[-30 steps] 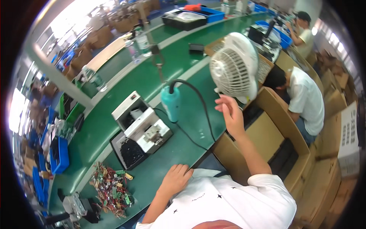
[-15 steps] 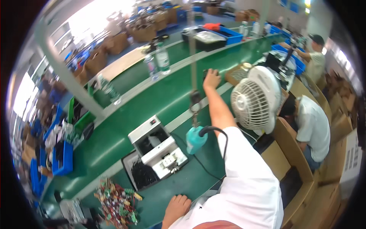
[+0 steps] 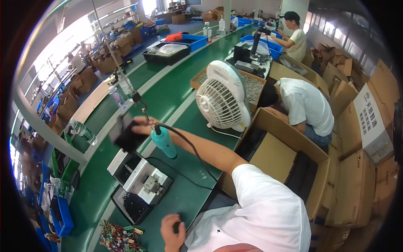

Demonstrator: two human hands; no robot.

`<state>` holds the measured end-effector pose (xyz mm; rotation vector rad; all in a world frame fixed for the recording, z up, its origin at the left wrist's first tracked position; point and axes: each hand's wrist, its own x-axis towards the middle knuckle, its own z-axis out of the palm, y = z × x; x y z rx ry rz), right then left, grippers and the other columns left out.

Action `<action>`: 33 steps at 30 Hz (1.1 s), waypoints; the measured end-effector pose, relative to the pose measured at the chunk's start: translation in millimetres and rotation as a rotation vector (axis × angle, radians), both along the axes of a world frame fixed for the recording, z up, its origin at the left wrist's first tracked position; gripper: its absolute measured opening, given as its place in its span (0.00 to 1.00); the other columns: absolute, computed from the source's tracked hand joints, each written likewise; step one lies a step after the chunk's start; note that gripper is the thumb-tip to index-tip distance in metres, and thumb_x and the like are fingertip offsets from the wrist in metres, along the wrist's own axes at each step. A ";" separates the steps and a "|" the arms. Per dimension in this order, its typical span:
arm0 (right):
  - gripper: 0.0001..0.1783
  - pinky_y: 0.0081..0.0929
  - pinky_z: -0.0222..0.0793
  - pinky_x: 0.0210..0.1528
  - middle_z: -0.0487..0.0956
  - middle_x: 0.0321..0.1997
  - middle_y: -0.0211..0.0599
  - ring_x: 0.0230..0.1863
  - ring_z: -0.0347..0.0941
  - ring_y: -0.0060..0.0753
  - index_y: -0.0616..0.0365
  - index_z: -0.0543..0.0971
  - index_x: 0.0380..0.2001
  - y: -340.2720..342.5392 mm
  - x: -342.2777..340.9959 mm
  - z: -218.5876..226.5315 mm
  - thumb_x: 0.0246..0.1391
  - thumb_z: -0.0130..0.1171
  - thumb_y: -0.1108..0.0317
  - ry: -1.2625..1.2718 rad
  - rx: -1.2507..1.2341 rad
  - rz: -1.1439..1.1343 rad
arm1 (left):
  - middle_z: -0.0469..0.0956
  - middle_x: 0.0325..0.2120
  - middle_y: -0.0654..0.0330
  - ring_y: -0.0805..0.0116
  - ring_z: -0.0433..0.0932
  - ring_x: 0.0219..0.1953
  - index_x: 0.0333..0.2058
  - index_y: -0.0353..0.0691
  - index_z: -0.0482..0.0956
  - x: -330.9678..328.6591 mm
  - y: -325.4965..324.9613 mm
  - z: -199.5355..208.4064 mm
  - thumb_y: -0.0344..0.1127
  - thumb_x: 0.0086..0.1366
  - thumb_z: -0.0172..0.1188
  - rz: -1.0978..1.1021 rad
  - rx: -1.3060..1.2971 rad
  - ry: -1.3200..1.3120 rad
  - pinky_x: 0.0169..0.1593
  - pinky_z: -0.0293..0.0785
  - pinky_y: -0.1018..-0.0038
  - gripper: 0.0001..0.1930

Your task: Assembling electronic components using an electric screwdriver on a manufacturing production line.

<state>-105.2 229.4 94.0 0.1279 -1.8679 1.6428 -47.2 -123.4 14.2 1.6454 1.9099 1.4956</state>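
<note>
My right hand (image 3: 142,127) reaches across the bench, its fingers closed round a dark, block-shaped black object (image 3: 126,133) blurred by motion. In front of that forearm hangs a teal corded electric screwdriver (image 3: 164,144) on a hook. Below the held object stands a silver-white box-shaped bench machine (image 3: 142,174), with a black tray (image 3: 145,214) of small black parts against it. My left hand (image 3: 171,230) is above the near bench edge, fingers loosely bent and thumb apart, holding nothing visible. Left of it lies a pile of small circuit boards with wires (image 3: 117,236).
A white fan (image 3: 222,98) stands right of my forearm, before a cardboard tray of small parts (image 3: 253,88). An open carton (image 3: 273,155) with black pieces is at my right. Two people sit beyond. Bottles (image 3: 84,132) line the green conveyor (image 3: 168,96).
My right hand has come back from the far belt towards the machine, bringing the black object. My left hand has lifted off the bench. The view has turned to the right.
</note>
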 end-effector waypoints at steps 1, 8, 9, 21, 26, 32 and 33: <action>0.14 0.16 0.65 0.36 0.75 0.33 0.29 0.30 0.69 0.21 0.59 0.74 0.41 -1.1 10.1 3.9 0.53 0.58 0.64 -0.001 0.005 -0.019 | 0.75 0.37 0.53 0.59 0.71 0.40 0.38 0.36 0.71 -5.6 3.6 8.3 0.28 0.50 0.57 0.039 0.095 0.026 0.47 0.67 0.68 0.14; 0.10 0.17 0.61 0.25 0.71 0.23 0.25 0.22 0.63 0.19 0.58 0.76 0.29 -25.0 3.4 -4.6 0.52 0.59 0.62 -0.343 0.035 0.563 | 0.65 0.54 0.52 0.61 0.69 0.50 0.60 0.36 0.58 -39.1 61.9 73.5 0.39 0.65 0.46 0.325 0.500 -0.189 0.57 0.62 0.64 0.27; 0.11 0.17 0.60 0.23 0.70 0.21 0.25 0.21 0.63 0.19 0.58 0.75 0.26 -26.6 3.8 -1.4 0.52 0.58 0.62 -0.319 0.094 0.571 | 0.65 0.54 0.52 0.61 0.69 0.50 0.60 0.36 0.58 -41.0 66.3 78.2 0.39 0.65 0.46 0.321 0.502 -0.184 0.57 0.62 0.64 0.27; 0.16 0.17 0.58 0.30 0.67 0.19 0.23 0.24 0.60 0.20 0.60 0.74 0.20 -88.6 66.1 33.5 0.55 0.55 0.60 -0.449 0.178 0.504 | 0.66 0.34 0.63 0.73 0.66 0.38 0.40 0.40 0.67 -56.5 62.5 58.7 0.46 0.65 0.52 0.118 0.551 -0.538 0.46 0.61 0.78 0.15; 0.16 0.24 0.63 0.33 0.74 0.26 0.32 0.28 0.65 0.26 0.61 0.75 0.26 -111.7 71.6 14.8 0.52 0.59 0.57 -0.049 0.167 0.330 | 0.67 0.32 0.65 0.78 0.65 0.32 0.41 0.39 0.70 -47.2 51.4 60.4 0.38 0.67 0.49 0.364 0.586 -0.401 0.38 0.62 0.80 0.10; 0.18 0.27 0.65 0.34 0.75 0.31 0.35 0.29 0.67 0.33 0.60 0.74 0.32 -122.6 76.0 4.6 0.45 0.64 0.58 -0.169 0.210 0.260 | 0.76 0.37 0.59 0.69 0.72 0.38 0.44 0.37 0.75 -46.8 62.8 60.7 0.33 0.62 0.54 0.712 0.344 -0.389 0.45 0.68 0.75 0.12; 0.19 0.26 0.66 0.37 0.75 0.32 0.35 0.31 0.68 0.32 0.59 0.75 0.37 -117.8 77.8 -5.2 0.45 0.64 0.59 -0.177 0.316 0.110 | 0.76 0.36 0.60 0.71 0.72 0.36 0.44 0.37 0.75 -43.6 69.6 69.3 0.30 0.62 0.53 0.687 0.266 -0.451 0.44 0.68 0.77 0.12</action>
